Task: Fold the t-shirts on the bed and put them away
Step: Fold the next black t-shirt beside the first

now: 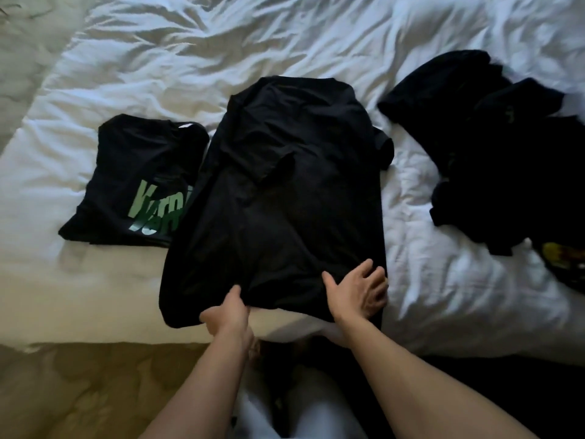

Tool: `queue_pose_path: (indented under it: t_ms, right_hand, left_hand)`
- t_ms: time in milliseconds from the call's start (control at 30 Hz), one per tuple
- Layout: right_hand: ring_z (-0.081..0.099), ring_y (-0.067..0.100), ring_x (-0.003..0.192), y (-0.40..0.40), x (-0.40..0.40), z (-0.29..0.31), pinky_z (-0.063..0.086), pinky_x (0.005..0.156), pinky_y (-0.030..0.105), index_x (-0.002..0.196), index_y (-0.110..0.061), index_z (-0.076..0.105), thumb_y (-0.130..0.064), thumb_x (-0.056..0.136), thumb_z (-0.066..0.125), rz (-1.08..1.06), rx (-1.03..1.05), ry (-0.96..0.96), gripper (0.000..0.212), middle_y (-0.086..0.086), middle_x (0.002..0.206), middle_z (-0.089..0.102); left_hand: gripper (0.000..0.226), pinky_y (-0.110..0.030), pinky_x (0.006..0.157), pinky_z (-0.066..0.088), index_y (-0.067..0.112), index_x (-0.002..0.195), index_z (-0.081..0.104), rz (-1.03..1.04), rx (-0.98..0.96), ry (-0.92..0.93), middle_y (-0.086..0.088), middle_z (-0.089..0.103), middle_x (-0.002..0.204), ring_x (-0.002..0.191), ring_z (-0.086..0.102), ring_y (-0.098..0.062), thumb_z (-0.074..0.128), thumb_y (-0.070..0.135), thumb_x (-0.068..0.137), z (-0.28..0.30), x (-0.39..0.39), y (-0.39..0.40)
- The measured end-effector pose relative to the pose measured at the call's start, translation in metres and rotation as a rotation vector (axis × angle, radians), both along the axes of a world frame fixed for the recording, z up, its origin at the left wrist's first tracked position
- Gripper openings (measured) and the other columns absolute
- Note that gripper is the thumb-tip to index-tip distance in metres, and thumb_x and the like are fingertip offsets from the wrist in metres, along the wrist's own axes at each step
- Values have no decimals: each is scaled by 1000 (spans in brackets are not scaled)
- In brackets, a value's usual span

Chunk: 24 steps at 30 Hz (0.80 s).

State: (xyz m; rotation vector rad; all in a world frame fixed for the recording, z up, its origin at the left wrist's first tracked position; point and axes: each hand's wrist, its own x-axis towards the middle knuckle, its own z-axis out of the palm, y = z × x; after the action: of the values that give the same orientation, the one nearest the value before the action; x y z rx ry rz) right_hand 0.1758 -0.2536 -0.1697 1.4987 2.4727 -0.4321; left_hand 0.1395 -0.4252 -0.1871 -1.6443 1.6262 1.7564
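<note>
A bed fills nearly the whole view, covered by a white duvet (221,52) that is heavily rumpled, with deep creases and soft folds running across it. At the far right the bedding rises into a puffier, pillow-like mound (474,23). Light falls unevenly: the upper part of the cover looks cool and bluish-white, while the near left part takes a warmer, cream tone. Along the near left edge, below the duvet, lies a tan quilted layer (95,384) with stitched puckers. In the top left corner a greyish, duller patch of fabric (22,58) shows; what it is cannot be told.
</note>
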Motion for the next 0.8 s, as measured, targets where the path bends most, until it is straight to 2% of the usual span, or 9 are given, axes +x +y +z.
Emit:
queue_pose_path:
  t_ms: [33,100,200,233,333,467,600,700,800]
  right_hand:
    - [34,37,129,4,3,-1,33,105,49,143,-8,27,-61,77,69,-61,-32,24,95,16,142,32]
    - [38,39,126,12,9,0,33,102,48,140,-5,30,-61,77,70,-186,-98,79,93,19,138,37]
    - [42,39,128,28,19,4,29,105,47,128,-4,43,-63,78,68,-288,-199,55,81,20,135,49]
    - [42,39,129,33,23,3,28,105,46,126,-6,48,-63,78,67,-300,-234,36,77,19,133,53]
    - [47,38,124,44,36,-4,34,106,45,113,-9,62,-57,78,68,-321,-344,91,59,15,124,61]
    - [65,29,103,44,54,-8,51,96,42,105,-9,65,-34,81,75,-426,-627,468,35,9,103,70]
    - [69,25,98,43,68,-4,54,95,41,110,-9,66,-16,84,76,-599,-916,760,29,8,102,73]
    - [68,29,102,43,76,-8,51,98,46,101,-16,65,-20,81,78,-642,-1015,711,24,11,104,73]
    - [72,29,92,47,82,-10,58,86,45,107,-10,70,-27,78,80,-574,-1039,550,36,12,96,76]
  left_hand:
    - [47,-39,85,57,3,126,52,105,62,13,-15,63,112,94,66,-28,73,15,85,3,-1,2]
    - [37,-38,82,58,8,118,55,180,187,27,-13,65,113,96,66,-27,72,15,86,11,-2,6]
    - [34,-27,59,55,12,121,64,138,363,86,-7,70,113,95,68,-21,70,18,88,19,1,12]
    - [36,-26,56,55,11,124,64,135,413,113,-7,70,114,96,68,-20,69,17,89,20,2,12]
    - [42,-29,64,55,7,129,60,210,527,177,-8,68,110,96,66,-23,64,12,88,22,9,12]
    - [28,-33,75,56,7,116,64,278,636,196,-11,66,110,97,65,-25,59,10,89,25,17,14]
    - [23,-37,99,51,8,105,69,346,671,265,-12,68,115,108,65,-29,57,10,85,21,17,13]
    - [28,-39,99,50,12,106,71,343,702,307,-9,70,113,109,64,-30,56,12,82,23,16,14]
    - [27,-41,99,50,15,109,70,310,666,278,-9,69,116,108,64,-29,59,17,85,23,19,14]
